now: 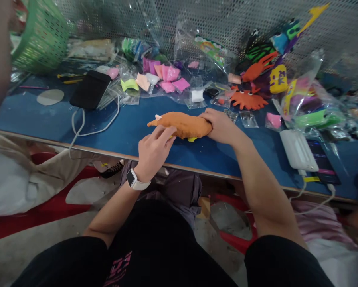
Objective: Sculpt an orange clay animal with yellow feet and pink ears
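Observation:
An orange clay figure (183,122), long and rounded with a pointed left end, lies over the blue table near its front edge. A small white piece (158,117) sticks up near that pointed end, and a bit of yellow (192,139) shows beneath the body. My right hand (219,124) is wrapped round the figure's right end, its thumb and fingers closed on it. With bent fingers my left hand (156,148) grips the figure's lower left side; what lies under those fingertips is hidden. A white-banded watch (133,180) is on my left wrist.
Packets of coloured clay (169,75) lie behind the figure. An orange crab figure (248,99) sits behind right. A black pouch (90,89) with a white cable and a green basket (42,36) are left; a white power bank (298,150) lies right. People sit on both sides.

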Action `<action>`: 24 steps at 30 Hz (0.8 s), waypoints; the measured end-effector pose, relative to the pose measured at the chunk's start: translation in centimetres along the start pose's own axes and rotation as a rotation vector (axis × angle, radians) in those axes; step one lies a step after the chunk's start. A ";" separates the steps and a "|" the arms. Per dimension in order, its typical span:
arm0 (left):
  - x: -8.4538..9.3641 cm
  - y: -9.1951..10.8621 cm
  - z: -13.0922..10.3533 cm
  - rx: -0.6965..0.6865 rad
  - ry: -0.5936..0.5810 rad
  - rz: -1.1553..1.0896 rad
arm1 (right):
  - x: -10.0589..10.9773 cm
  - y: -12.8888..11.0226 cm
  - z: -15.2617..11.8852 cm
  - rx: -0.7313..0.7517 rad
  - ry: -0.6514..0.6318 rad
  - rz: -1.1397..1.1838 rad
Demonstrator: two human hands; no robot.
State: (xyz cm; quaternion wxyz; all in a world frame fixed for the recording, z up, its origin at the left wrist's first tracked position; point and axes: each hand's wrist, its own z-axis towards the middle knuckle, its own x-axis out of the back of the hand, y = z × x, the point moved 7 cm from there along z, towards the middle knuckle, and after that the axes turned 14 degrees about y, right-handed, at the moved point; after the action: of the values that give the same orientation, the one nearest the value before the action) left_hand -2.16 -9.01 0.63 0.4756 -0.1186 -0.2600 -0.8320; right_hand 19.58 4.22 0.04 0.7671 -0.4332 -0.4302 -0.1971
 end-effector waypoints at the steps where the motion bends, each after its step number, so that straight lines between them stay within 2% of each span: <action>1: 0.0 0.0 0.0 -0.010 0.000 0.000 | 0.5 0.6 -0.1 0.001 0.025 -0.001; 7: 0.3 0.3 0.0 -0.070 0.066 0.009 | 0.8 1.0 -0.1 0.135 0.118 -0.041; 19: 0.2 0.9 0.2 -0.089 -0.002 0.022 | 0.9 0.2 0.2 0.168 0.053 -0.103; 24: 0.2 1.2 0.5 -0.118 0.031 0.044 | 0.7 0.4 0.2 0.184 0.071 -0.092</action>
State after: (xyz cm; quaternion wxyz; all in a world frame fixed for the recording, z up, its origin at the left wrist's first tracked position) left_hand -1.31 -9.36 1.54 0.4899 -0.1392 -0.2004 -0.8370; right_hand 20.16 4.61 0.49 0.8085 -0.3336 -0.4384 -0.2070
